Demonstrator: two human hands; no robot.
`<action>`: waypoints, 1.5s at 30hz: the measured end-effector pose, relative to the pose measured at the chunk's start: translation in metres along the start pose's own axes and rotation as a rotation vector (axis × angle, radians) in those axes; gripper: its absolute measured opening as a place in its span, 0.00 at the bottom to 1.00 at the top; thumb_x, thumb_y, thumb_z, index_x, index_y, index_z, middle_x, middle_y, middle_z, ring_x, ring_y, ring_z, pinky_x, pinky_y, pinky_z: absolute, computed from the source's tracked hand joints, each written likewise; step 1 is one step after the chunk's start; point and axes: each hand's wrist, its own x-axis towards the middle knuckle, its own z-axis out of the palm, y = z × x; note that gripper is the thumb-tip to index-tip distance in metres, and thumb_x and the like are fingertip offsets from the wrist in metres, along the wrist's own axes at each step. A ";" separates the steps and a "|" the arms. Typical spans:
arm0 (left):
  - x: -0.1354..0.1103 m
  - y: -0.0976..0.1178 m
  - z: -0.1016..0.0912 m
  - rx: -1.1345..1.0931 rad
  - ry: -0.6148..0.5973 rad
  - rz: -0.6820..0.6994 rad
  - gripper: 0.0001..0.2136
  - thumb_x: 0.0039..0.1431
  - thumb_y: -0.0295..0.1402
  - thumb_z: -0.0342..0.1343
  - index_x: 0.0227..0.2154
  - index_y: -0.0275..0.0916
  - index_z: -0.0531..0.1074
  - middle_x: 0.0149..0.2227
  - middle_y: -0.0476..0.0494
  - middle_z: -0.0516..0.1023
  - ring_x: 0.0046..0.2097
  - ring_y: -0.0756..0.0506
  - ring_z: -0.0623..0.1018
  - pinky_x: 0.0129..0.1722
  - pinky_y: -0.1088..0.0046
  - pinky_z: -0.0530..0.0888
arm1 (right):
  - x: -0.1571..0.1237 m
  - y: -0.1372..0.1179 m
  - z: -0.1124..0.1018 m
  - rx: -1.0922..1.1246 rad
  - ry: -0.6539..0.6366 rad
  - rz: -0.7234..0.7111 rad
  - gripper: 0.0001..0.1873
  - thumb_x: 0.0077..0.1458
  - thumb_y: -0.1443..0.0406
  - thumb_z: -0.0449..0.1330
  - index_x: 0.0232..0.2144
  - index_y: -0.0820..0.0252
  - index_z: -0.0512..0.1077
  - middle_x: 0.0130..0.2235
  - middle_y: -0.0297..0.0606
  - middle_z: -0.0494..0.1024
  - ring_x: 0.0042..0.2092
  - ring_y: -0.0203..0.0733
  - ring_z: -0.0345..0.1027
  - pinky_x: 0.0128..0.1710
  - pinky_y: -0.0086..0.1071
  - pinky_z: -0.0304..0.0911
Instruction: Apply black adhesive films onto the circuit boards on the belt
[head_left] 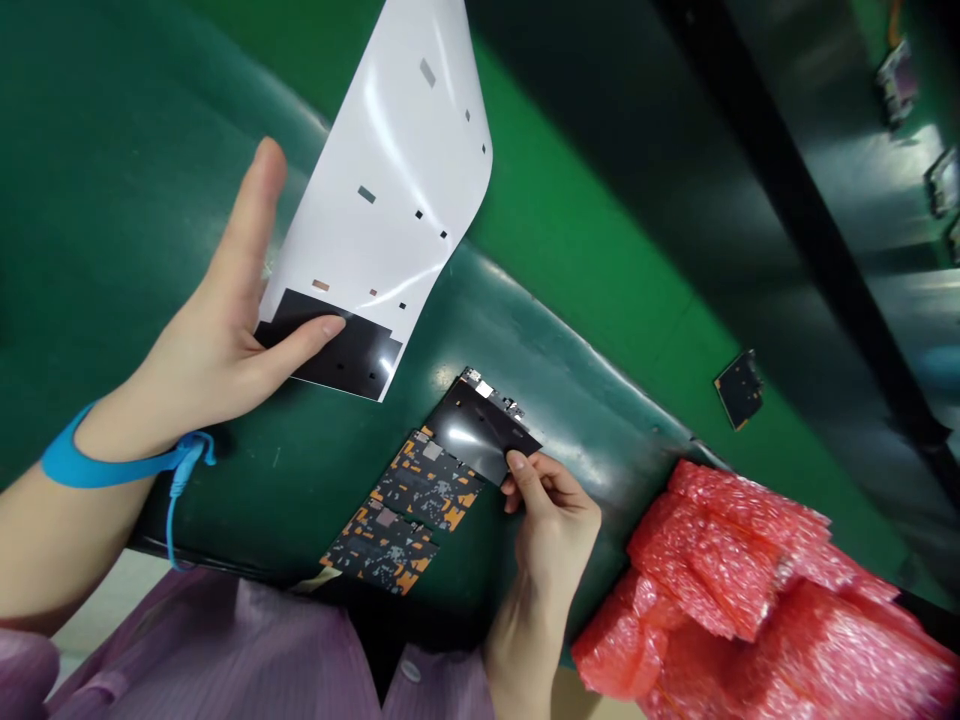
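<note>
My left hand [240, 330] grips a curved white backing sheet [390, 170] near its lower end, thumb pressed on a black sticker [330, 345] there. Small cut-outs dot the sheet. In my right hand [551, 500], thumb and fingers pinch the right corner of a black film [472, 425]. That film lies over a circuit board [487, 390], whose connectors show along the upper edge. Whether the film is stuck down all over, I cannot tell. Two more circuit boards, one in the middle [431, 480] and one nearest me [382, 550], lie just below it in a row.
Red bubble wrap [750, 580] is heaped at the lower right. A single dark board [739, 390] lies on the bright green strip [600, 270] beyond the dark green mat [135, 200]. Several parts [900, 85] sit at the far right edge.
</note>
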 end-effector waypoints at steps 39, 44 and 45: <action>0.001 0.007 0.000 -0.017 -0.012 -0.057 0.39 0.71 0.43 0.49 0.73 0.61 0.28 0.74 0.73 0.28 0.76 0.42 0.37 0.77 0.60 0.42 | -0.001 -0.001 0.001 -0.032 -0.003 -0.005 0.15 0.44 0.57 0.75 0.23 0.61 0.78 0.18 0.29 0.73 0.18 0.32 0.60 0.20 0.28 0.54; 0.002 0.002 0.000 -0.036 -0.032 -0.051 0.40 0.71 0.47 0.51 0.73 0.60 0.26 0.74 0.70 0.27 0.76 0.40 0.35 0.76 0.57 0.41 | -0.001 -0.001 0.002 -0.034 -0.002 -0.003 0.15 0.44 0.57 0.75 0.24 0.61 0.79 0.18 0.29 0.72 0.18 0.32 0.60 0.20 0.28 0.55; 0.002 0.001 0.000 -0.039 -0.037 -0.047 0.41 0.71 0.47 0.51 0.73 0.59 0.26 0.75 0.69 0.27 0.76 0.40 0.35 0.76 0.56 0.41 | 0.000 -0.001 0.002 -0.038 -0.001 -0.001 0.15 0.44 0.56 0.75 0.24 0.61 0.78 0.18 0.29 0.72 0.18 0.32 0.60 0.19 0.28 0.55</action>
